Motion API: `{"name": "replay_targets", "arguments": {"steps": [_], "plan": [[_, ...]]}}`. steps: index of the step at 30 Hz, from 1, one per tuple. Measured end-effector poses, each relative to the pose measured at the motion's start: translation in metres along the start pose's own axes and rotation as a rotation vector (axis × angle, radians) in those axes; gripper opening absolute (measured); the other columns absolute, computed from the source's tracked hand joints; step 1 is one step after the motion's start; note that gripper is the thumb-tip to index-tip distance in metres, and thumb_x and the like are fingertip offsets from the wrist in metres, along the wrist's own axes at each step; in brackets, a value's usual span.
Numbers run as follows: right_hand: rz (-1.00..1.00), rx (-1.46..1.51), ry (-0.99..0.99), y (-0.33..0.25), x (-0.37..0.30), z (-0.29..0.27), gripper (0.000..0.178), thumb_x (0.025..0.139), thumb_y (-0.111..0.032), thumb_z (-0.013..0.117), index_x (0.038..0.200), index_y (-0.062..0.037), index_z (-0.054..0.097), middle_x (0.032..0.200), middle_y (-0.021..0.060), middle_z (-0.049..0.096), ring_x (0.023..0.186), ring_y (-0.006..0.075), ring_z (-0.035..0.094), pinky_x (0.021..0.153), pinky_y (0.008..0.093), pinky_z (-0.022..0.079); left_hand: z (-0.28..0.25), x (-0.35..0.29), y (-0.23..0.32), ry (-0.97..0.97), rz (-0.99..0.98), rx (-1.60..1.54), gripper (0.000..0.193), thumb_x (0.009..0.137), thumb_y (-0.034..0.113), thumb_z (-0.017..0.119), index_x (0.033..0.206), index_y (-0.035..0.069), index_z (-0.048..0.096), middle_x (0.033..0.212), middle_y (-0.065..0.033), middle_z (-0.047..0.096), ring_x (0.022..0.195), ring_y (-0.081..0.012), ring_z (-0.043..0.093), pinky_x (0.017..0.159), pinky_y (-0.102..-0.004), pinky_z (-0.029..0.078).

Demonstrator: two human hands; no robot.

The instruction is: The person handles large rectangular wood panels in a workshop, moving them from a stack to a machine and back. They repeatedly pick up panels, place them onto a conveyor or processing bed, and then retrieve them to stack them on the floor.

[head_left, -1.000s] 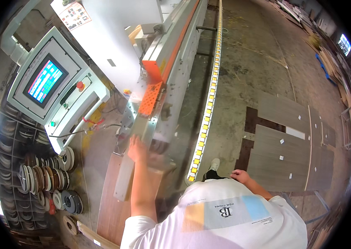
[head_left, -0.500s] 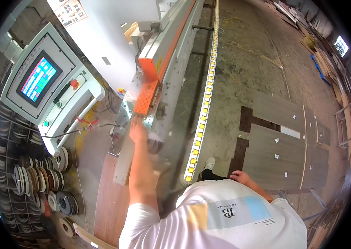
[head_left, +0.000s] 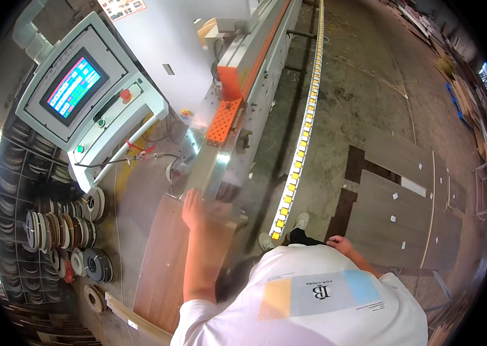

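Observation:
My left hand (head_left: 193,212) rests at the near end of a narrow grey-brown wood strip (head_left: 202,168), fingers stretched out flat toward it and slightly blurred. The strip lies on the infeed table of a long edge-banding machine, its far end under an orange perforated guard (head_left: 224,120). Beneath my left forearm is a larger brown wood panel (head_left: 160,248), whose far edge meets the strip's near end. My right hand (head_left: 340,244) hangs by my right side, fingers curled in, with nothing visible in it.
A control console (head_left: 85,92) with a lit screen stands left of the machine. Edge-band rolls (head_left: 59,230) sit at the lower left. A roller rail (head_left: 300,155) with yellow wheels runs along the right, and grey panels (head_left: 390,213) lie beyond it.
The wood strip has slid farther into the machine, toward the orange guard. My left hand has come back from near the guard to the strip's near end. My right hand stays by my side.

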State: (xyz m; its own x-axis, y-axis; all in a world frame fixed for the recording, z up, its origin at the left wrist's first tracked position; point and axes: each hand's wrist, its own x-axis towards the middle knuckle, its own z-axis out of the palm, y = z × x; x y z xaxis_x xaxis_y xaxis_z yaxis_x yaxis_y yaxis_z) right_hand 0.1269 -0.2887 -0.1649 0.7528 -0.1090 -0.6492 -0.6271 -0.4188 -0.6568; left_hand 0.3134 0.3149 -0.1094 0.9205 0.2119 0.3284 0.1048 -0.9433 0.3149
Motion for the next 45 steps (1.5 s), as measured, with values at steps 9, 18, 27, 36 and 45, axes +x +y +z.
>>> {"name": "replay_targets", "arguments": {"steps": [9,18,27,36,45], "plan": [[-0.076,-0.24,-0.061,0.0,-0.052,0.023,0.046,0.091,-0.052,0.069,0.12,-0.0167,0.072,0.116,0.0123,0.072,0.11,0.0296,0.067,0.096,0.0374,0.051,0.056,0.066,0.02,-0.196,0.11,0.408,0.05,0.102,0.027,0.052,0.149,0.011,0.05,0.156,-0.0064,0.049,0.136,-0.0253,0.054,0.105,-0.0364,0.05],[0.211,0.019,0.255,0.142,-0.132,0.012,0.046,0.088,-0.049,0.072,0.118,-0.0153,0.074,0.099,0.0061,0.076,0.092,0.0196,0.071,0.085,0.0342,0.054,0.037,0.037,0.12,-0.206,0.163,-0.15,0.04,0.092,0.013,0.061,0.131,0.004,0.066,0.133,-0.0186,0.064,0.122,-0.0385,0.059,0.102,-0.0465,0.047],[0.257,0.111,0.312,0.273,-0.23,0.021,0.04,0.087,-0.051,0.072,0.109,-0.0188,0.078,0.102,0.0072,0.077,0.096,0.022,0.071,0.09,0.0352,0.054,0.037,-0.225,0.359,-0.703,0.601,-0.787,0.015,0.089,0.014,0.069,0.092,0.001,0.075,0.089,-0.0172,0.073,0.078,-0.0327,0.07,0.071,-0.0382,0.056],[0.261,0.599,0.466,0.414,-0.298,-0.033,0.031,0.093,-0.035,0.071,0.109,-0.0098,0.077,0.096,0.0041,0.077,0.083,0.0151,0.072,0.078,0.0321,0.057,0.067,-0.389,0.456,-1.168,0.993,-0.184,0.027,0.097,0.031,0.057,0.106,0.012,0.073,0.106,-0.0111,0.073,0.096,-0.0291,0.07,0.08,-0.0436,0.055],[0.171,0.634,0.543,0.478,-0.305,-0.125,0.036,0.097,-0.04,0.065,0.11,-0.0085,0.075,0.099,0.0078,0.076,0.087,0.0185,0.072,0.075,0.0336,0.055,0.193,-0.382,0.362,-1.788,0.336,-0.485,0.02,0.096,0.024,0.064,0.105,0.008,0.072,0.099,-0.0082,0.073,0.088,-0.0208,0.069,0.075,-0.0383,0.054]]}}
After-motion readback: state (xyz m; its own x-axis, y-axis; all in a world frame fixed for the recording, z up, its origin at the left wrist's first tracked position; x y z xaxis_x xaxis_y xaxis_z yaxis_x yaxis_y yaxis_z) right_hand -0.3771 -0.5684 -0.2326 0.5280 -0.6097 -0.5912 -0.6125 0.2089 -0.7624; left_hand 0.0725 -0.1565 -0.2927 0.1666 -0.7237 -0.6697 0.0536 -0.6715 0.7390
